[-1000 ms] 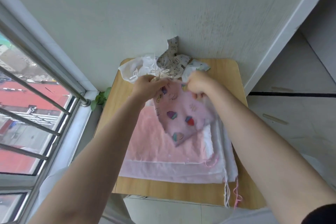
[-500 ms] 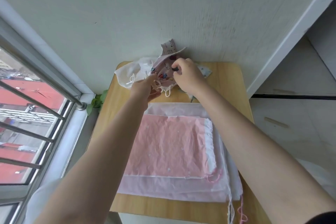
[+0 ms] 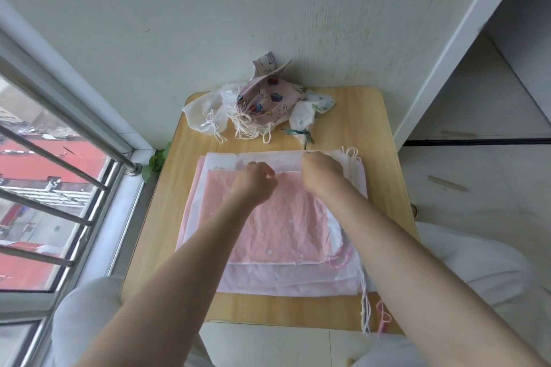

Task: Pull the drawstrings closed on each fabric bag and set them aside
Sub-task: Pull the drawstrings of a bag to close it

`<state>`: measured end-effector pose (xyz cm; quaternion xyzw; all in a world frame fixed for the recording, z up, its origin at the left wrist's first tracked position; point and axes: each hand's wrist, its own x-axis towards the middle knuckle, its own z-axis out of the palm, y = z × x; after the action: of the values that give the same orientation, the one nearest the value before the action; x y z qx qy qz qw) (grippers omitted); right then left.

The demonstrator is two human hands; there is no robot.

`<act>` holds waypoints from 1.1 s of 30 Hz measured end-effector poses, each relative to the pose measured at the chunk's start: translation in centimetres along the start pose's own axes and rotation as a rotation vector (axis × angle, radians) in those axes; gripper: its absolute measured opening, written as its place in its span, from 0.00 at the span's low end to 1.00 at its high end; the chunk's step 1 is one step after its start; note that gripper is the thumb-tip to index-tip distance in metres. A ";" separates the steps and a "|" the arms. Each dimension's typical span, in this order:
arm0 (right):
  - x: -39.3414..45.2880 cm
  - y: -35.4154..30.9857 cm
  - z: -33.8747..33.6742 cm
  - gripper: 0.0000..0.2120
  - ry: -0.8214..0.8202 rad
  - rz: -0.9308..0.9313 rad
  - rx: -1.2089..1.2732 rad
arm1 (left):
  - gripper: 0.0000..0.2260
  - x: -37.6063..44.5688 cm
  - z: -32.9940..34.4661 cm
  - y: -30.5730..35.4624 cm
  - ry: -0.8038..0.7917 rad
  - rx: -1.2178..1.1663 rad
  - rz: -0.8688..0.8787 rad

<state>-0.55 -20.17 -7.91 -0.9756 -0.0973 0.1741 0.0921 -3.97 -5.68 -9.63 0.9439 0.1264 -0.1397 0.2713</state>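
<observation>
A plain pink drawstring bag (image 3: 280,226) lies on top of a flat stack of larger white and pale pink bags (image 3: 286,280) on the small wooden table (image 3: 384,134). My left hand (image 3: 256,185) and my right hand (image 3: 322,176) sit side by side at the pink bag's far edge, fingers curled down onto the fabric; the fingertips are hidden. A pink printed bag (image 3: 268,101), drawn closed, lies on the pile of closed bags (image 3: 208,113) at the table's far edge by the wall. Pink and white strings (image 3: 372,316) hang off the front right corner.
A wall stands right behind the table. A barred window (image 3: 59,188) runs along the left, with a small green plant (image 3: 155,161) at the sill. To the right is tiled floor and a white door frame (image 3: 447,48). My knees in light trousers show below the table.
Both hands let go of the pink printed bag on the back pile and drew back toward me to the far edge of the plain pink bag.
</observation>
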 end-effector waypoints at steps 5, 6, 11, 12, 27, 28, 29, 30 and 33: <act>-1.0 0.4 1.0 0.14 -0.020 -0.017 -0.021 | 0.23 0.0 1.7 -0.3 -0.003 0.192 0.134; -1.2 0.4 1.0 0.13 -0.018 -0.012 -0.019 | 0.24 0.0 1.8 -0.3 0.003 0.197 0.152; -1.2 0.2 0.4 0.09 -0.045 -0.093 -0.038 | 0.17 -0.3 1.7 0.0 0.039 0.266 0.244; -1.2 -0.1 0.1 0.08 -0.053 -0.128 -0.042 | 0.14 -0.3 1.6 0.2 0.062 0.290 0.257; 0.9 -3.1 1.5 0.16 -0.017 -0.089 -0.026 | 0.05 -4.3 -4.8 -5.3 -0.241 -0.183 -0.153; 0.9 -3.7 1.7 0.15 -0.039 -0.121 0.000 | 0.04 -4.5 -4.9 -5.6 -0.265 -0.171 -0.141; 0.8 -4.2 2.0 0.14 -0.062 -0.154 0.027 | 0.05 -4.6 -5.0 -6.0 -0.280 -0.165 -0.139; 0.6 -4.7 2.3 0.13 -0.074 -0.192 0.056 | 0.06 -4.7 -5.1 -6.5 -0.291 -0.168 -0.140; 0.2 -5.1 2.8 0.13 -0.048 -0.252 0.086 | 0.20 -4.9 -5.0 -7.2 -0.333 -0.307 -0.204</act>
<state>-2.16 -14.83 -9.43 -0.9463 -0.2137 0.1885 0.1527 -9.86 2.22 -7.35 0.8380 0.1945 -0.2991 0.4129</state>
